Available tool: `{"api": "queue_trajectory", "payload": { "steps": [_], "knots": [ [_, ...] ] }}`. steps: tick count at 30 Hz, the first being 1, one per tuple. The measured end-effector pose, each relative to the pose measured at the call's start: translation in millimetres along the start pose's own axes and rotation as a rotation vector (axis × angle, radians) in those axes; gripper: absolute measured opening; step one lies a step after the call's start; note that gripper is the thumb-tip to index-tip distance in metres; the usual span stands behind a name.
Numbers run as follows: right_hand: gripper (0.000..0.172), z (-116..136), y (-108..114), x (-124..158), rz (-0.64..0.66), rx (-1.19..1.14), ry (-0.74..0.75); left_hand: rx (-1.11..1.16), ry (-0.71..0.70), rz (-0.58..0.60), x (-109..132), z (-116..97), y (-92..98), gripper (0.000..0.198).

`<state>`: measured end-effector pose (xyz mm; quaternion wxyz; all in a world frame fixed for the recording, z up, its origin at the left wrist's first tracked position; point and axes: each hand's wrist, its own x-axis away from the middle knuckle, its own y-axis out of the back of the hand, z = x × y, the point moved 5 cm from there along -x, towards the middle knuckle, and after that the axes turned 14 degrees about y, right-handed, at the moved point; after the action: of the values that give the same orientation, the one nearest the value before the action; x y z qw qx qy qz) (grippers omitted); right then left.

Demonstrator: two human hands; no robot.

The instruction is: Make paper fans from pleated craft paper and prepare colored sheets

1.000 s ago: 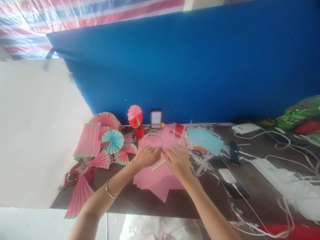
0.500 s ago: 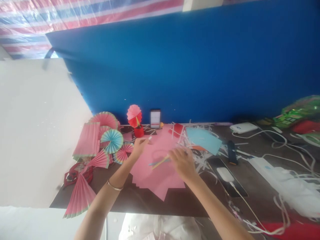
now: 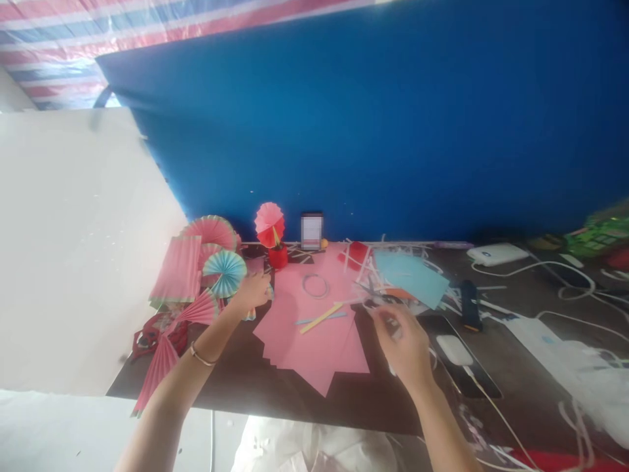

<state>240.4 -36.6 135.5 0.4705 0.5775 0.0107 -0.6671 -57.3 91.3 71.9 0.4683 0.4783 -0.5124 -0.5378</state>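
Note:
My left hand (image 3: pixel 253 290) is over the small pink folded-paper fan, hiding most of it. Its fingers look loosely spread, and I see nothing held in them. Beside it stands a blue pleated paper rosette (image 3: pixel 225 273). My right hand (image 3: pixel 403 342) is closed at the right edge of the pink paper sheets (image 3: pixel 314 357), near scissors (image 3: pixel 371 288) and white paper scraps. What its fingers grip, if anything, I cannot make out. Between my hands, a yellow strip (image 3: pixel 322 318) crosses a blue strip (image 3: pixel 339 315) on the pink paper. A thin pale ring (image 3: pixel 315 286) lies behind them.
A pink paper flower (image 3: pixel 270 224) stands in a red pot (image 3: pixel 278 257) near a propped phone (image 3: pixel 311 231). Pleated pink fans (image 3: pixel 177 272) crowd the left. To the right are blue paper (image 3: pixel 410 275), a phone (image 3: pixel 472 367), a power bank (image 3: pixel 497 254) and trailing cables.
My left hand has moved left, from the pink paper to the fans. My right hand has moved right and nearer to me, uncovering the crossed strips and the ring.

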Motion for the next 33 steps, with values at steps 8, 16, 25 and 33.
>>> {"api": "queue_trajectory", "payload": {
  "steps": [8,16,25,33],
  "knots": [
    [0.009,11.3,-12.3,3.8,0.103,-0.226,-0.077,0.054,-0.06,0.044,5.9,7.9,-14.0,0.01],
    [0.01,18.6,-16.0,4.8,0.164,-0.566,-0.259,0.445,0.04,-0.02,4.1,10.9,10.9,0.022],
    [0.018,23.8,-47.6,-7.5,0.188,-0.893,-0.59,1.094,0.031,-0.169,11.0,-24.3,47.9,0.038],
    [0.016,41.4,-61.9,-8.4,0.209,-1.254,-0.785,1.172,0.067,-0.091,10.7,-44.1,31.3,0.024]
  ]
}}
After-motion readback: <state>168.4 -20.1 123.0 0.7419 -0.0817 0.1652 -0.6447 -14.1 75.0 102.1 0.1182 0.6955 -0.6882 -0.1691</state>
